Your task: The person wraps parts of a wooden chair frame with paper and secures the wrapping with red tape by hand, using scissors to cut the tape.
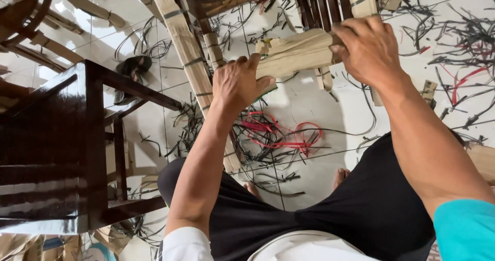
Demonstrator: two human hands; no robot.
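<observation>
1. A white tiled floor (pixel 309 101) is seen from above, littered with cut black strapping (pixel 464 34) and a tangle of red strapping (pixel 281 132). A glossy dark wooden chair (pixel 62 137) stands at the left, and bare feet and dark trousers are seen below the arms.
2. A furniture part wrapped in brown paper (pixel 296 52) is held above the floor between both hands, in front of a paper-wrapped leg (pixel 188 60) banded with straps and dark slats (pixel 319 3) at the top.
3. The wrapped part's long axis runs nearly level, left to right, rising slightly toward the right. It lies directly beyond the fingers, away from the body.
4. The left hand (pixel 238 83) is closed on the lower left end, thumb over the top edge and fingers curled underneath.
5. The right hand (pixel 367 47) is clamped over the right end from above, fingers bent down over the paper; their tips are hidden behind it.
6. Both hands are in contact, so neither is nearer; the left sits lower and closer to the body.
</observation>
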